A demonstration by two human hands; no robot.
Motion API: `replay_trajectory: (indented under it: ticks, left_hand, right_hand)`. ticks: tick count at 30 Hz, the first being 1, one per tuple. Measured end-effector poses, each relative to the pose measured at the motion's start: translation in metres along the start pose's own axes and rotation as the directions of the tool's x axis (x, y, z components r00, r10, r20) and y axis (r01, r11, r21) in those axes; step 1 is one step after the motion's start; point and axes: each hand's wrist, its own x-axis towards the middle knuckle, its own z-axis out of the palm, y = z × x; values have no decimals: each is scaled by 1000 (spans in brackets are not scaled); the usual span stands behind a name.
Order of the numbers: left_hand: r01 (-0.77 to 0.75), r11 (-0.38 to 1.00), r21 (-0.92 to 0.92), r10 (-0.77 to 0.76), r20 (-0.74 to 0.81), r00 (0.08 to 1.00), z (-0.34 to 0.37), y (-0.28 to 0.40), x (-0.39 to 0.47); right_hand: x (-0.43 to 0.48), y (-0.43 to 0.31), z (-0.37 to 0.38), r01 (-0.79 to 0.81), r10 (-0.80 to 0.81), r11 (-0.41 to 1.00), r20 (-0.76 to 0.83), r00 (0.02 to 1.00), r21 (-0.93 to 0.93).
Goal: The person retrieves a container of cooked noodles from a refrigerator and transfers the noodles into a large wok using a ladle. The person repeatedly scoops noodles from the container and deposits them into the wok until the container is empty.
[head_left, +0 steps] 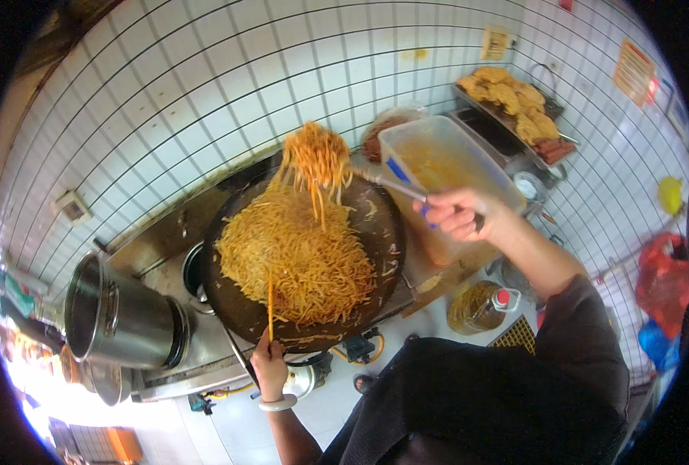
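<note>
My left hand [269,367], with a pale bangle at the wrist, grips yellow chopsticks [270,302] whose tips go into a broad heap of noodles [298,258]. The heap fills most of a large dark wok [388,232]. A long dark handle [238,351] runs close beside this hand; whether the hand touches it I cannot tell. My right hand [458,214] is closed around the handle of a metal utensil [399,187] over the wok's right side. A clump of redder noodles [316,154] hangs from the utensil's far end, hiding its head. Strands trail down toward the heap.
Right of the wok stands a translucent plastic tub [437,154] with yellowish contents. Behind it are a tray of fried pieces [501,96] and a bagged brown food [388,131]. A tall steel pot [126,317] stands left. An oil jug [481,308] is on the floor.
</note>
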Motion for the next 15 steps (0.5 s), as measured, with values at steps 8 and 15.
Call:
replay_trajectory:
  ticks: [8, 15]
  left_hand:
    - [22, 1000, 2, -22, 39, 999, 11, -9, 16]
    - [-25, 999, -21, 28, 130, 991, 35, 9, 25]
  right_hand:
    - [-110, -41, -6, 222, -444, 813, -326, 835, -538]
    - [-81, 31, -121, -817, -733, -141, -496, 466, -559]
